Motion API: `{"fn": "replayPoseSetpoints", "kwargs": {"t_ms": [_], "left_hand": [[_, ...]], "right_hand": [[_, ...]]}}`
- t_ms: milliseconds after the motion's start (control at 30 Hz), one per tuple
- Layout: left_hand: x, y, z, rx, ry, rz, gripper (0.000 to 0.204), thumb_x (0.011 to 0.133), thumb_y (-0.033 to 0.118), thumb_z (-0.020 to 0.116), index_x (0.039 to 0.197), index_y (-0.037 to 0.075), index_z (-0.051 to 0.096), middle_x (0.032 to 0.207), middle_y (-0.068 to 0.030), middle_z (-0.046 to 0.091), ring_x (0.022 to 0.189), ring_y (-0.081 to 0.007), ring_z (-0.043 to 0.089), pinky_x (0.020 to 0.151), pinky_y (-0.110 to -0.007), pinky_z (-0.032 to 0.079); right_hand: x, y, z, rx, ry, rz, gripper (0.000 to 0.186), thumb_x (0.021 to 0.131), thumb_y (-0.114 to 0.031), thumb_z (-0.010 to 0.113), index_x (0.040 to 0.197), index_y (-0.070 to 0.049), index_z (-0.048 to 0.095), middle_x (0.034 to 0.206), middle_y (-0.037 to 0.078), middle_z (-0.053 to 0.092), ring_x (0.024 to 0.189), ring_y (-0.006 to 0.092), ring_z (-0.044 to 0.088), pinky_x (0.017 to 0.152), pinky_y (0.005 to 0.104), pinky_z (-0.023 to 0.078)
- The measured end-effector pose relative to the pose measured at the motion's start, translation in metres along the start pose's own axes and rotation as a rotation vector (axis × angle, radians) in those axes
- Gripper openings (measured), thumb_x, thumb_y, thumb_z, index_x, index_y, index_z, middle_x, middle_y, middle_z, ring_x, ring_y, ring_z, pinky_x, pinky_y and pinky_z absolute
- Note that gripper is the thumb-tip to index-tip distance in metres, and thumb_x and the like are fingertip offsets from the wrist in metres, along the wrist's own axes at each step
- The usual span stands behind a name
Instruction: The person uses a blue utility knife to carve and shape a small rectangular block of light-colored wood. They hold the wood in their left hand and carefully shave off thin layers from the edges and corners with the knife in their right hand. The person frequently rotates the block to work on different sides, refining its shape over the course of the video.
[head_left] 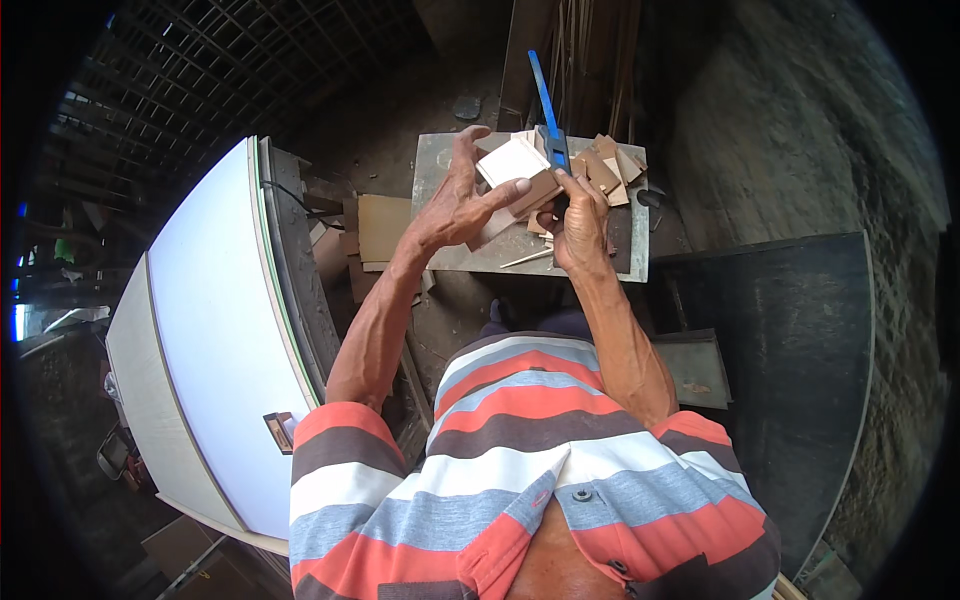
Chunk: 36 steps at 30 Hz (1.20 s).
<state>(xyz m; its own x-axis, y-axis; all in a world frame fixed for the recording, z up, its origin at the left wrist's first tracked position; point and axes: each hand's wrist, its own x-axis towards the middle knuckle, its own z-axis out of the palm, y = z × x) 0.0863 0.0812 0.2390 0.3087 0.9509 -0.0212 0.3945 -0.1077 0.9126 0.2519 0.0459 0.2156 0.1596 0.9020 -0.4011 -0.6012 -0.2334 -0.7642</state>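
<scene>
presently, the white-topped block (512, 166) is located between my two hands, above the work table (436, 170), toward its far side. my left hand (462, 205) is at the left corner of the block: fingers spread and pointing away from me, thumb extended to the right across the near side. whether the left hand bears the block's weight, i cannot tell. my right hand (582, 222) is at the right of the block, fingers curled in, gripping the near end of a blue-and-black tool (556, 148) between thumb and fingers.

orientation of the block: pale face upward, brown side toward me and to the right. its outline is close to square in this view, so i cannot determine a long axis. orientation of the tool: long axis runs away from me, along the right side of the block, with the narrow blue strip at the far end, inclined slightly left.

adjacent items: loose wood pieces (607, 172) are heaped on the table just right of the tool. a thin stick (526, 258) lies near the table's near edge. a large white panel (215, 320) stands to my left.
</scene>
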Motion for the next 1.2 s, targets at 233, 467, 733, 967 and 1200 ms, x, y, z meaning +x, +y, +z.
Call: {"fn": "replayPoseSetpoints", "kwargs": {"t_ms": [233,467,733,967,1200], "left_hand": [[0.007,-0.003,-0.007,-0.086,-0.046,-0.130,0.074,0.081,0.051,0.070,0.130,0.000,0.050,0.117,-0.0254,0.060,0.111,-0.0318,0.058,0.094,-0.041,0.045],[0.002,-0.007,-0.015,-0.136,-0.194,-0.176,0.085,0.077,0.041,0.075,0.141,0.002,0.035,0.130,-0.0231,0.051,0.115,-0.0322,0.055,0.099,-0.040,0.043],[0.003,-0.041,-0.021,-0.432,-0.113,-0.298,0.098,0.074,0.044,0.075,0.144,-0.001,0.024,0.103,-0.0197,0.065,0.093,-0.0218,0.064,0.079,-0.035,0.050],[-0.003,-0.041,-0.021,-0.282,-0.024,-0.324,0.105,0.072,0.049,0.075,0.143,-0.005,0.019,0.095,-0.0216,0.066,0.084,-0.0235,0.067,0.072,-0.035,0.051],[-0.009,-0.041,-0.031,-0.240,0.046,-0.325,0.109,0.070,0.044,0.077,0.142,-0.009,0.015,0.088,-0.0217,0.067,0.085,-0.0246,0.067,0.073,-0.034,0.051]], "right_hand": [[-0.002,0.004,0.002,0.080,-0.045,0.009,0.015,0.093,-0.024,0.059,0.089,-0.009,0.057,0.072,-0.002,0.053,0.059,0.0072,0.054,0.051,0.0214,0.047],[-0.004,0.004,0.007,-0.108,-0.091,-0.135,0.015,0.096,-0.020,0.053,0.092,-0.006,0.056,0.070,-0.001,0.054,0.057,0.0068,0.054,0.050,0.0220,0.048],[-0.052,-0.001,-0.049,-1.103,-0.305,-0.940,0.050,0.091,-0.001,0.054,0.139,-0.010,0.047,0.079,0.011,0.058,0.063,0.0224,0.061,0.055,0.0330,0.048],[-0.066,0.006,-0.056,-1.305,-0.267,-0.963,0.056,0.085,0.005,0.056,0.137,-0.017,0.052,0.076,0.008,0.049,0.062,0.0250,0.054,0.055,0.0378,0.046],[-0.072,0.006,-0.061,-1.304,-0.324,-0.944,0.058,0.084,0.006,0.057,0.137,-0.017,0.052,0.073,0.007,0.047,0.060,0.0233,0.053,0.054,0.0369,0.045]]}}
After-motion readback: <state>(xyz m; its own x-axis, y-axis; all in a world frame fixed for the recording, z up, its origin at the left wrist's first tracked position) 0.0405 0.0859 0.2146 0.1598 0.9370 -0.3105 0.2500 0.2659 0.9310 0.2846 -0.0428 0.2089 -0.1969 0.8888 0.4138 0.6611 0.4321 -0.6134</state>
